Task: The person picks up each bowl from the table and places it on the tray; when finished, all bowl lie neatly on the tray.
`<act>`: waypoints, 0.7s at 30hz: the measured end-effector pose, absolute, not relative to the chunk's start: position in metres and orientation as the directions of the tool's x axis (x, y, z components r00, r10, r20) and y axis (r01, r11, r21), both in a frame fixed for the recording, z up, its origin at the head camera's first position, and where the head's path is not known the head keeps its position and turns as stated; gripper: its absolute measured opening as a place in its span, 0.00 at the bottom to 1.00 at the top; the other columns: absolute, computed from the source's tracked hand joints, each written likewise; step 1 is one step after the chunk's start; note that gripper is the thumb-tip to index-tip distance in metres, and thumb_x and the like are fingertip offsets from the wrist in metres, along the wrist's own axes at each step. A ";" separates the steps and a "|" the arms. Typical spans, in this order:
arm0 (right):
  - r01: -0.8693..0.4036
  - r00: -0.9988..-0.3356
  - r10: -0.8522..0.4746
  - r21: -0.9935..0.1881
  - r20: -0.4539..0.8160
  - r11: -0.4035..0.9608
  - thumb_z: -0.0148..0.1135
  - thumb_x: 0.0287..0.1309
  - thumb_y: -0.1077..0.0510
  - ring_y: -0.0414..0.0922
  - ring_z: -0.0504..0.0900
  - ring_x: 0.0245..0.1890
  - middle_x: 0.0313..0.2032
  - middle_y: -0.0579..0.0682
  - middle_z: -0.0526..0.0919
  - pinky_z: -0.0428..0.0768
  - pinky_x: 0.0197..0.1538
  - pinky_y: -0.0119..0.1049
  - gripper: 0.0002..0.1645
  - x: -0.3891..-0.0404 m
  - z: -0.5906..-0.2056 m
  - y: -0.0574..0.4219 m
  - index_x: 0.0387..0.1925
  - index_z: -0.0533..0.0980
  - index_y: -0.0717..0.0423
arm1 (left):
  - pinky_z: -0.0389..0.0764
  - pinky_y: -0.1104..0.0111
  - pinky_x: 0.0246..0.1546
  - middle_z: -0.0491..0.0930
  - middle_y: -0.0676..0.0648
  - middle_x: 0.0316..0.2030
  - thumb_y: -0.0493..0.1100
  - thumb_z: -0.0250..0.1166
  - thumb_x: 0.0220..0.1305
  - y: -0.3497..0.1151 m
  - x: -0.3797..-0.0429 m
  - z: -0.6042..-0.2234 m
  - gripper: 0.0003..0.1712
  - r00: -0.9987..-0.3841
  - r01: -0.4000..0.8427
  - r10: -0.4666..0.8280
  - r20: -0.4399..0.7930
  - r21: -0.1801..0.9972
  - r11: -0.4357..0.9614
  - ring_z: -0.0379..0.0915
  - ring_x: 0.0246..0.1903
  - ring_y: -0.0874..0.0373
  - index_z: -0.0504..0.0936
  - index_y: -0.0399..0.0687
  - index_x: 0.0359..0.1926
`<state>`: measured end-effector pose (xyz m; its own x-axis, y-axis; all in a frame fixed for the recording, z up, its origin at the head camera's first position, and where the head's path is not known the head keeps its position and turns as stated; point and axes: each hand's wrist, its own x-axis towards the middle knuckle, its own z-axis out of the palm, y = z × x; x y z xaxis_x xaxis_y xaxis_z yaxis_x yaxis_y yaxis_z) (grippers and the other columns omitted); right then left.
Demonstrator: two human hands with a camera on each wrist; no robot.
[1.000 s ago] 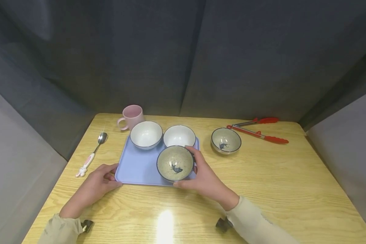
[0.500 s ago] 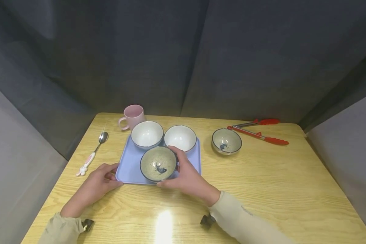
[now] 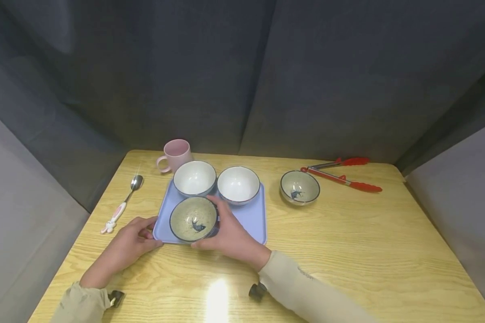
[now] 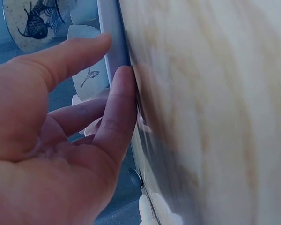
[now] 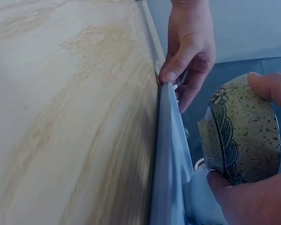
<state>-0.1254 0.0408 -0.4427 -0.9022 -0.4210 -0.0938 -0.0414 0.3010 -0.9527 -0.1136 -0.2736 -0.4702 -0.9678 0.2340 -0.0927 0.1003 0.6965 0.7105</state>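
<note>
My right hand (image 3: 231, 235) grips a speckled beige bowl (image 3: 191, 220) with a dark fish painted inside, thumb at the near side and fingers round the right side. The bowl is close over the front left of the light blue tray (image 3: 250, 224); in the right wrist view its patterned outside (image 5: 248, 131) shows. My left hand (image 3: 129, 240) pinches the tray's front left corner, and the left wrist view shows thumb and fingers at the tray rim (image 4: 114, 42). Two white bowls, left (image 3: 195, 178) and right (image 3: 238, 185), sit side by side along the tray's back.
A pink mug (image 3: 177, 154) stands behind the tray. Left of the tray lies a spoon (image 3: 119, 208) with a rabbit handle. Another beige fish bowl (image 3: 300, 187) stands to the right, near red-tipped tongs (image 3: 343, 175). Dark curtain (image 3: 242, 76) backs the wooden table (image 3: 368, 251).
My right hand has carried the beige bowl leftward over the tray, from its right part to its front left. The left hand stays at the tray corner.
</note>
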 end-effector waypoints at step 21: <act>-0.056 -0.913 -0.402 -0.960 -0.062 0.275 0.92 0.45 0.53 0.53 0.66 0.84 0.84 0.57 0.61 0.62 0.88 0.54 0.77 -0.136 -0.465 0.006 0.89 0.52 0.49 | 0.85 0.75 0.43 0.84 0.39 0.57 0.41 0.81 0.68 -0.273 -0.113 -0.470 0.43 -0.968 0.090 0.229 -0.098 0.719 0.689 0.82 0.47 0.58 0.74 0.27 0.77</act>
